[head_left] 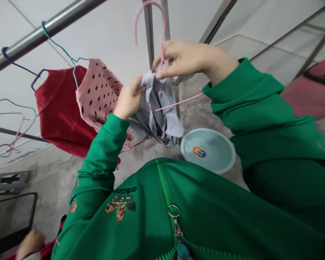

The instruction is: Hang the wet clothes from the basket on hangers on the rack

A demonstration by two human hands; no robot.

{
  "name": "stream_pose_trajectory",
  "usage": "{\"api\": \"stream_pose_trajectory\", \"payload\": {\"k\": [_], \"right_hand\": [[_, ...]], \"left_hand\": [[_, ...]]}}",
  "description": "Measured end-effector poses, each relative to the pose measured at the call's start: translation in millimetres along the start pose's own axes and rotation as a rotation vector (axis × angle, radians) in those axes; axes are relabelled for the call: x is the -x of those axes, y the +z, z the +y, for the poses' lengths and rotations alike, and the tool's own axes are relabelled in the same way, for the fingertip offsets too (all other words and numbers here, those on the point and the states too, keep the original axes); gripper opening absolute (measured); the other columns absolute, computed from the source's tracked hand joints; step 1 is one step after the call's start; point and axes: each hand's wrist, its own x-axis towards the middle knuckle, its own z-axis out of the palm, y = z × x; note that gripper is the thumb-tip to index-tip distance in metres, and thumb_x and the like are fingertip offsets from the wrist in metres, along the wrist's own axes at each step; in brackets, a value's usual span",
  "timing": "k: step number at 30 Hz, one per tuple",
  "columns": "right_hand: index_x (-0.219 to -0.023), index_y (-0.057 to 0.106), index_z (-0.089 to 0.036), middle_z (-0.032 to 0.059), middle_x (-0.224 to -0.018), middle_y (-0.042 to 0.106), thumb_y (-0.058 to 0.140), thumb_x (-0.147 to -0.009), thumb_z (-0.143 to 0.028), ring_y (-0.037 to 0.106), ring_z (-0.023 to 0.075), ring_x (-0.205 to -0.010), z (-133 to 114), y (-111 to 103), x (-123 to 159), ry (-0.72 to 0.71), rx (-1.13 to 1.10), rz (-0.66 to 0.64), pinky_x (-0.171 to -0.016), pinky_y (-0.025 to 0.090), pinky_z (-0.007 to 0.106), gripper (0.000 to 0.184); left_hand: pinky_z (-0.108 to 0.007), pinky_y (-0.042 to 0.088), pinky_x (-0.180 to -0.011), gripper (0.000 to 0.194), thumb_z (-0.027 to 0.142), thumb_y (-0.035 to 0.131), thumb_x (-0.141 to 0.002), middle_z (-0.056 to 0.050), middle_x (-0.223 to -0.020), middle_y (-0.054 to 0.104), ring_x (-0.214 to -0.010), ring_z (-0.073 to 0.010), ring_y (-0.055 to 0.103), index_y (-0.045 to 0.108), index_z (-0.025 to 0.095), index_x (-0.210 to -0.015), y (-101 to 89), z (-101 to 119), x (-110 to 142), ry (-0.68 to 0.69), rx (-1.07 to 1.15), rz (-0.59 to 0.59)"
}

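Observation:
My left hand (129,99) is closed on a grey garment (158,112), gripping its upper edge. My right hand (189,59) pinches the neck of a pink wire hanger (151,25) together with the top of the same grey cloth. The hanger's hook rises above my fingers and its thin pink arm (178,102) sticks out to the right under my wrist. The garment hangs crumpled below both hands. I wear green sleeves and a green zip jacket.
A metal rail (43,30) at upper left carries a red garment (61,112) on a purple hanger and a pink black-spotted garment (99,95) on a teal hanger. Bare wire hangers (8,126) hang far left. A pale blue basin (208,150) lies on the concrete floor.

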Motion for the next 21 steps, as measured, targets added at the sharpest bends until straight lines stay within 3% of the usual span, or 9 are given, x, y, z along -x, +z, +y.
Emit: {"api": "stream_pose_trajectory", "payload": {"k": [3, 5, 6, 7, 9, 12, 14, 17, 21], "right_hand": [[-0.101, 0.064, -0.018, 0.0067, -0.106, 0.054, 0.061, -0.088, -0.036, 0.05, 0.0216, -0.112, 0.3, 9.3, 35.9, 0.033, 0.192, 0.624, -0.101, 0.038, 0.032, 0.023], [-0.084, 0.06, -0.018, 0.0076, -0.089, 0.055, 0.049, -0.092, -0.038, 0.055, 0.0221, -0.098, 2.0, 37.8, 67.0, 0.038, 0.254, 0.952, -0.095, 0.041, 0.038, 0.024], [-0.076, 0.055, -0.02, 0.0058, -0.079, 0.054, 0.046, -0.092, -0.037, 0.056, 0.02, -0.085, 4.1, 59.4, 80.8, -0.01, 0.225, 1.005, -0.088, 0.043, 0.039, 0.025], [-0.072, 0.052, -0.021, 0.0051, -0.075, 0.055, 0.048, -0.09, -0.037, 0.055, 0.019, -0.077, 6.7, 84.8, 92.0, -0.036, 0.161, 0.913, -0.078, 0.044, 0.036, 0.025], [-0.068, 0.053, -0.022, 0.0038, -0.065, 0.055, 0.048, -0.089, -0.039, 0.053, 0.0173, -0.064, 12.1, 141.7, 103.6, -0.018, -0.014, 0.606, -0.063, 0.043, 0.033, 0.028], [-0.08, 0.06, -0.018, 0.0103, -0.084, 0.065, 0.04, -0.093, -0.033, 0.06, 0.0216, -0.082, 17.2, 220.6, 94.5, 0.228, -0.208, 0.275, -0.075, 0.046, 0.034, 0.028], [-0.09, 0.063, -0.016, 0.0138, -0.098, 0.066, 0.042, -0.092, -0.031, 0.06, 0.0244, -0.094, 18.2, 257.6, 79.2, 0.361, -0.271, 0.137, -0.084, 0.046, 0.036, 0.025], [-0.112, 0.058, -0.013, 0.0187, -0.118, 0.059, 0.055, -0.087, -0.038, 0.055, 0.0295, -0.11, 19.6, 289.6, 58.4, 0.461, -0.324, 0.06, -0.094, 0.044, 0.04, 0.036], [-0.121, 0.049, -0.009, 0.0228, -0.129, 0.049, 0.074, -0.07, -0.042, 0.047, 0.0333, -0.121, 29.7, 308.2, 42.1, 0.531, -0.447, 0.207, -0.102, 0.04, 0.045, 0.066]], "left_hand": [[-0.041, 0.045, -0.102, 0.054, 0.062, 0.047, -0.087, -0.005, -0.112, 0.067, -0.116, -0.025, 0.056, 0.058, 0.019, -0.117, -24.0, -4.8, -9.1, -0.048, 0.05, 0.047], [-0.038, 0.047, -0.098, 0.053, 0.065, 0.052, -0.083, -0.001, -0.105, 0.068, -0.108, -0.0217, 0.059, 0.061, 0.02, -0.11, -36.8, -5.8, -12.1, -0.063, 0.106, 0.097], [-0.038, 0.048, -0.097, 0.052, 0.065, 0.054, -0.082, 0.001, -0.102, 0.069, -0.104, -0.0198, 0.059, 0.062, 0.021, -0.107, -41.9, -4.9, -12.4, -0.069, 0.132, 0.118], [-0.037, 0.049, -0.096, 0.05, 0.065, 0.056, -0.081, 0.002, -0.099, 0.069, -0.101, -0.018, 0.059, 0.062, 0.022, -0.105, -46.2, -2.8, -12.1, -0.077, 0.153, 0.133], [-0.036, 0.05, -0.093, 0.045, 0.062, 0.061, -0.078, 0.005, -0.094, 0.069, -0.092, -0.0149, 0.059, 0.063, 0.023, -0.101, -53.0, 4.2, -9.9, -0.088, 0.197, 0.144], [-0.037, 0.052, -0.092, 0.038, 0.058, 0.067, -0.075, 0.007, -0.09, 0.07, -0.08, -0.0126, 0.059, 0.065, 0.024, -0.094, -60.7, 17.9, -4.2, -0.083, 0.254, 0.134], [-0.039, 0.053, -0.092, 0.039, 0.06, 0.069, -0.074, 0.007, -0.091, 0.071, -0.079, -0.014, 0.061, 0.067, 0.025, -0.092, -64.9, 25.9, 0.4, -0.091, 0.251, 0.129], [-0.042, 0.052, -0.096, 0.043, 0.063, 0.069, -0.072, 0.007, -0.093, 0.073, -0.088, -0.0188, 0.064, 0.069, 0.027, -0.096, -70.0, 34.1, 9.1, -0.116, 0.218, 0.117], [-0.043, 0.053, -0.096, 0.038, 0.057, 0.069, -0.076, 0.005, -0.095, 0.073, -0.097, -0.0226, 0.066, 0.071, 0.029, -0.102, -76.9, 37.7, 24.1, -0.108, 0.214, 0.113]]}}
